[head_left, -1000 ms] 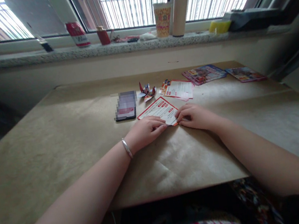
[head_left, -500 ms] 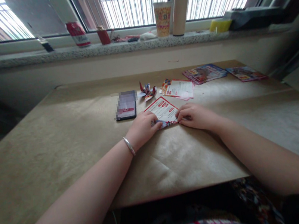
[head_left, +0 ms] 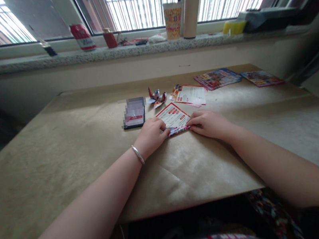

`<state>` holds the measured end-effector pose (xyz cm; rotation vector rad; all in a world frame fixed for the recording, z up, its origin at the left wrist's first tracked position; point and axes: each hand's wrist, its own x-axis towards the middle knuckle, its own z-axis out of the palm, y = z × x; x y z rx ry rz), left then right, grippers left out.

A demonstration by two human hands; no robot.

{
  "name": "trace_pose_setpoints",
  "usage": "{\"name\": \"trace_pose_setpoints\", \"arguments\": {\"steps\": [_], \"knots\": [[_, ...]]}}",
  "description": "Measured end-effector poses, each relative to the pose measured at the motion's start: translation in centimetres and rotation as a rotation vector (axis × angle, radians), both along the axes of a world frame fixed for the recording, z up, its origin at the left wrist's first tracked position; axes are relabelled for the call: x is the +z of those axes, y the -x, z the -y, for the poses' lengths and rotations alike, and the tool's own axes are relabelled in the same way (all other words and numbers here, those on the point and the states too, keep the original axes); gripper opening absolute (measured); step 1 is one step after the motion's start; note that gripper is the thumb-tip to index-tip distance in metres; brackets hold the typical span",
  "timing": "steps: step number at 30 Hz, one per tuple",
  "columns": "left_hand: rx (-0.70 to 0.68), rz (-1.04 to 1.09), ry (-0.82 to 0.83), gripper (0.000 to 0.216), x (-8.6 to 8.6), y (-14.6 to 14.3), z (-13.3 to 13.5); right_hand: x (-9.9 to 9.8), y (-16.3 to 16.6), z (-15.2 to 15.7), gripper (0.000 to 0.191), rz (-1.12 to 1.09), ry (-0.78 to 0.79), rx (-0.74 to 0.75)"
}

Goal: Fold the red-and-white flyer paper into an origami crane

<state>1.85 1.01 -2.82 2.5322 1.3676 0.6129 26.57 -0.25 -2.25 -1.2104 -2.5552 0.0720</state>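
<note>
A white flyer with red print (head_left: 174, 118) lies on the brown paper-covered table (head_left: 61, 151). Its near edge is folded up, showing a colourful underside. My left hand (head_left: 151, 135), with a silver bracelet on the wrist, pinches the flyer's left near corner with curled fingers. My right hand (head_left: 208, 123) grips the right near corner, fingers bent over the fold. Both hands rest on the table.
A dark phone (head_left: 134, 113) lies left of the flyer. Behind it sit a small folded paper figure (head_left: 156, 97), another flyer (head_left: 190, 94) and two colourful leaflets (head_left: 216, 79) (head_left: 262, 78). The windowsill (head_left: 18, 66) holds a cup (head_left: 173, 20), a red packet and small items.
The flyer's near edge went from flat to folded upward. My left hand moved forward and left along the edge; my right hand shifted slightly forward.
</note>
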Motion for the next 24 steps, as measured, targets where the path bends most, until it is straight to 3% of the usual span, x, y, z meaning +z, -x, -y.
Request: {"name": "trace_pose_setpoints", "arguments": {"steps": [24], "knots": [[0.119,0.048,0.0,0.015,0.0,-0.06,-0.4,-0.37,0.66,-0.05,0.024,-0.031,-0.026,-0.039]]}}
